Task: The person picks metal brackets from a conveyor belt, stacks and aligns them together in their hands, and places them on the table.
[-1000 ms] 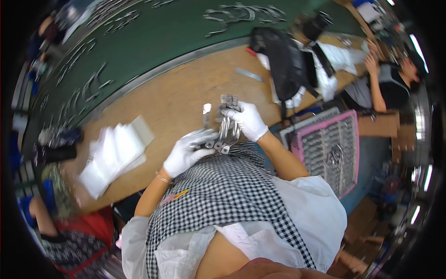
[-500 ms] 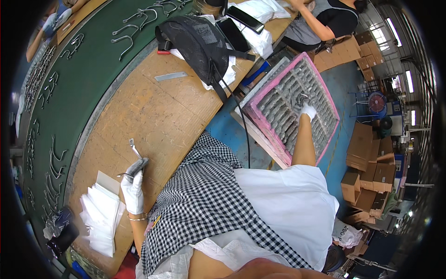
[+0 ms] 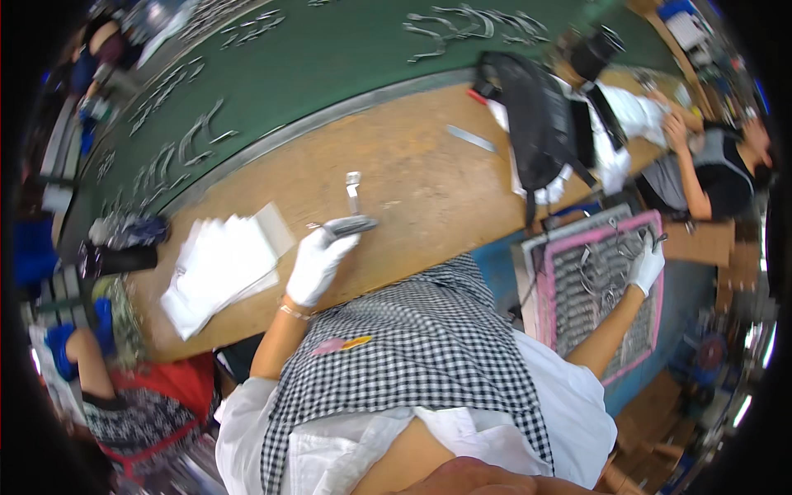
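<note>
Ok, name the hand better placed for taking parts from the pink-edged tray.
Likely the right hand: it is at the pink-edged tray, though its grip is unclear. The left hand, over the table, holds a metal part.

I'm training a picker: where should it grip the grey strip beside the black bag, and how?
Probably pinch the grey strip across its long edges near the left end, from the left: it lies flat, with the black bag to its right.

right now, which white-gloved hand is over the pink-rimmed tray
The right hand: it is out over the pink-rimmed tray, whereas the left hand is above the wooden tabletop, holding a silver metal part.
</note>
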Motion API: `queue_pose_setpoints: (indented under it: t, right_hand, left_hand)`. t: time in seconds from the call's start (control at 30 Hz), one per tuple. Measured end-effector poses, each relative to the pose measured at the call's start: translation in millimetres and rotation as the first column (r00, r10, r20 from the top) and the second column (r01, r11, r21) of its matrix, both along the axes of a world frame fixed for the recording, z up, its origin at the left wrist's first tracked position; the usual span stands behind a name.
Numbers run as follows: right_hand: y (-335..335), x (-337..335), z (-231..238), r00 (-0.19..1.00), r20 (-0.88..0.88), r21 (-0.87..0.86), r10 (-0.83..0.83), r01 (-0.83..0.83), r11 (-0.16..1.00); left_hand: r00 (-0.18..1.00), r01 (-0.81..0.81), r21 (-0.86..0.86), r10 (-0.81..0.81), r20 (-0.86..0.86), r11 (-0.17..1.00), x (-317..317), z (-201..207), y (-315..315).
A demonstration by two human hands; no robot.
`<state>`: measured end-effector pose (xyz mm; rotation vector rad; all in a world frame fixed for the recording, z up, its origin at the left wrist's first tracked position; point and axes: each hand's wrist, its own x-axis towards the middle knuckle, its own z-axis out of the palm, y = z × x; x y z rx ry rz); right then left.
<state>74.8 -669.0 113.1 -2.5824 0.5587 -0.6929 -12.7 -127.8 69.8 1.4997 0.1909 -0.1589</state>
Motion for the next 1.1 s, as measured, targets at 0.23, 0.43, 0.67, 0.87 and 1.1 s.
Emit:
queue_pose_setpoints:
  t: [0.23, 0.43, 0.67, 0.87, 1.1]
  right_hand:
    - [290.0, 39.6, -39.6, 0.148, 0.032, 0.772, 0.988, -0.632, 0.07]
    - [415.0, 31.3, -42.8, 0.111, 0.215, 0.939, 0.97, 0.248, -0.237]
    - [499.1, 101.8, -61.3, -0.057, 0.035, 0.879, 0.998, -0.473, -0.058]
    - [531.2, 256.1, -59.9, 0.232, -0.02, 0.786, 0.973, -0.597, 0.159]
    - [535.5, 335.3, -36.2, 0.505, -0.377, -0.105, 0.777, -0.856, 0.505]
  left_hand:
    - [0.975, 0.182, -0.167, -0.157, 0.154, 0.969, 1.3, 14.6, -14.6]
    - [0.981, 0.098, -0.111, -0.077, 0.179, 0.989, -22.2, 6.0, 9.4]
    - [0.93, -0.247, 0.427, 0.089, 0.356, 0.87, -22.4, -8.5, 84.5]
    - [0.798, -0.597, 0.633, 0.445, 0.406, 0.493, 13.5, -4.6, 217.9]
    - [0.564, -0.24, 0.953, 0.772, 0.293, -0.186, 55.4, -28.7, 360.0]
